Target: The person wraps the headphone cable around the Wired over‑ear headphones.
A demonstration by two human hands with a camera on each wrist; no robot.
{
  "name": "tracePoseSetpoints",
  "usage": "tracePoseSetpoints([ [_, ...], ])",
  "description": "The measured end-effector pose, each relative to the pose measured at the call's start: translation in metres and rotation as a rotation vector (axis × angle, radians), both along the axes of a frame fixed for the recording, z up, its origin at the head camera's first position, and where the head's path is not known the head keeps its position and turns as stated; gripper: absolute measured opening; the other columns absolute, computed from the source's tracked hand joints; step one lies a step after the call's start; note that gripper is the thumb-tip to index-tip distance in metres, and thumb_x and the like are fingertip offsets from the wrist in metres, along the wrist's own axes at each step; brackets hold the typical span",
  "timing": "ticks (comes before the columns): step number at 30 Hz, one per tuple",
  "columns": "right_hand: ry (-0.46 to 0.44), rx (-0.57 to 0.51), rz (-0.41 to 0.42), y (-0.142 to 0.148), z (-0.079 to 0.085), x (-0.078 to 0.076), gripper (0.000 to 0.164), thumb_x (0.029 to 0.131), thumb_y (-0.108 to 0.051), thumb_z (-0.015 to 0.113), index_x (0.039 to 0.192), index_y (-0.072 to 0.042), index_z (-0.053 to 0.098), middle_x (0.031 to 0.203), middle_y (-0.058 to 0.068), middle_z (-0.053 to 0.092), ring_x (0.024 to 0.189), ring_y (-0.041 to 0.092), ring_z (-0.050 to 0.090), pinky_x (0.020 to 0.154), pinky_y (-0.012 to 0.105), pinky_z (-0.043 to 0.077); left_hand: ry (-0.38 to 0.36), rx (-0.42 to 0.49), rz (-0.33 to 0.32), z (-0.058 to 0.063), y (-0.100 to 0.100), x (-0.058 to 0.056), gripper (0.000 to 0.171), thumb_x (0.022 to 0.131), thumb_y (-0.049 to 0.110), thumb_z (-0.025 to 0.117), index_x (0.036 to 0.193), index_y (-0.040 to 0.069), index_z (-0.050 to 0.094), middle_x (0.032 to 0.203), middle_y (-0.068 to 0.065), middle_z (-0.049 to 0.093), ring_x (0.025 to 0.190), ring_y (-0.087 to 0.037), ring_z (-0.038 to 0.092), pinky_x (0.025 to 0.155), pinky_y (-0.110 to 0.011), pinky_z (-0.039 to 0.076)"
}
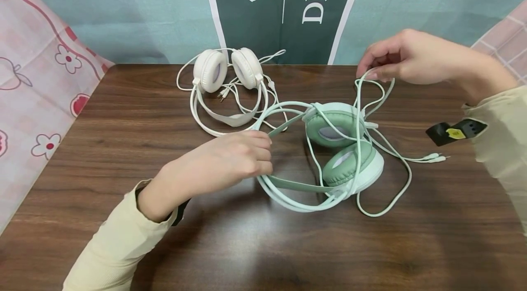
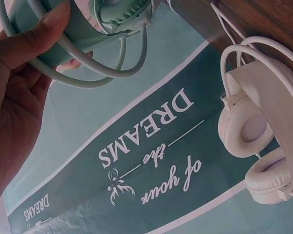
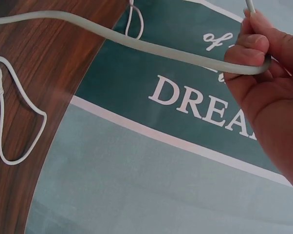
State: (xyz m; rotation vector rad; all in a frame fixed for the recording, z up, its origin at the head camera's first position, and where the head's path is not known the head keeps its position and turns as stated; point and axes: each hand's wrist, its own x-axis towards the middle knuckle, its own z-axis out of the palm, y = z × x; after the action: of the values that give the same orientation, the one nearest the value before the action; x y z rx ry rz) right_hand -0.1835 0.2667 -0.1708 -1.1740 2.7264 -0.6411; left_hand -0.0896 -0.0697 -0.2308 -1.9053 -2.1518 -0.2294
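Mint-green headphones (image 1: 346, 167) are mid-tbl, btwn the two hands: headband (image 1: 302, 209) toward the L, ear cups (image 1: 316, 131) toward the R. Can't tell if the cups touch the wood. L hand (image 1: 230, 156) grips headband + inner strap (image 1: 296, 184), thumb across the near face, other fingers curled round. R hand (image 1: 397, 60) is up off the tbl, pinching the green cable (image 1: 410, 175) btwn thumb & curled fingers.

Risks: cable crosses in front of both cups, so a hard R pull could cinch it round a cup or drag the set askew. If the pinch slips, the raised length could drop into a fresh tangle. Loose plugs (image 1: 436, 158) lie near the R sleeve (image 1: 496, 144), so a low forearm sweep could snag them. If the L grip shifts, the strap could prob. twist.

White headphones (image 1: 249, 69) sit just behind; in the head view the green band overlaps theirs (contact unclear), so their messy white cord (image 1: 271, 84) could catch too.

Containers: no box, tray or bag in view; white pair lies straight on the wood table (image 1: 206, 250), w/ the lettered banner (image 1: 273, 30) behind.
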Motion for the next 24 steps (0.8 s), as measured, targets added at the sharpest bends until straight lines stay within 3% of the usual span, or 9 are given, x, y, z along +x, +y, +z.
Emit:
tracePoseSetpoints([
  [3, -0.011, 0.007, -0.040, 0.0013, 0.0011, -0.0008, 0.018, 0.081, 0.005, 0.062, 0.089, -0.011, 0.066, 0.065, -0.002, 0.054, 0.053, 0.008, 0.043, 0.046, 0.022, 0.033, 0.001, -0.003, -0.003, 0.0001, 0.0004, 0.0003, 0.024, 0.076, -0.010, 0.057, 0.066, 0.012, 0.053, 0.067, 0.003, 0.046, 0.076, -0.018, 0.049, 0.083, -0.027, 0.038],
  [8, -0.011, 0.016, -0.191, 0.0018, 0.0018, -0.0021, 0.009, 0.076, -0.006, 0.072, 0.077, -0.013, 0.066, 0.058, -0.001, 0.052, 0.052, 0.008, 0.042, 0.045, 0.022, 0.031, -0.009, -0.002, -0.015, 0.0008, 0.0014, 0.0009, 0.026, 0.075, -0.012, 0.056, 0.066, 0.012, 0.053, 0.065, 0.003, 0.045, 0.074, -0.017, 0.048, 0.083, -0.026, 0.038],
  [11, -0.029, 0.012, -0.225, 0.0015, 0.0009, -0.0030, 0.009, 0.076, -0.009, 0.073, 0.074, -0.013, 0.065, 0.055, 0.000, 0.050, 0.048, 0.009, 0.041, 0.042, 0.024, 0.028, -0.020, 0.001, -0.025, 0.0009, 0.0023, 0.0012, 0.027, 0.075, -0.013, 0.055, 0.065, 0.012, 0.052, 0.064, 0.004, 0.044, 0.073, -0.016, 0.048, 0.085, -0.024, 0.038],
  [20, -0.102, -0.061, -0.070, 0.0019, -0.0020, -0.0076, 0.009, 0.083, 0.002, 0.062, 0.085, -0.007, 0.063, 0.062, 0.003, 0.056, 0.056, 0.011, 0.049, 0.050, 0.022, 0.037, -0.046, 0.003, -0.043, 0.0010, 0.0050, 0.0025, 0.025, 0.077, -0.010, 0.055, 0.066, 0.013, 0.053, 0.063, 0.004, 0.042, 0.071, -0.015, 0.046, 0.083, -0.024, 0.037],
  [24, -0.102, -0.078, -0.051, 0.0018, -0.0045, -0.0087, 0.007, 0.084, 0.001, 0.061, 0.083, -0.007, 0.062, 0.062, 0.005, 0.055, 0.055, 0.012, 0.049, 0.050, 0.023, 0.036, -0.033, -0.005, -0.048, 0.0008, 0.0060, 0.0038, 0.024, 0.078, -0.008, 0.055, 0.067, 0.013, 0.053, 0.064, 0.005, 0.043, 0.072, -0.015, 0.046, 0.084, -0.024, 0.037],
])
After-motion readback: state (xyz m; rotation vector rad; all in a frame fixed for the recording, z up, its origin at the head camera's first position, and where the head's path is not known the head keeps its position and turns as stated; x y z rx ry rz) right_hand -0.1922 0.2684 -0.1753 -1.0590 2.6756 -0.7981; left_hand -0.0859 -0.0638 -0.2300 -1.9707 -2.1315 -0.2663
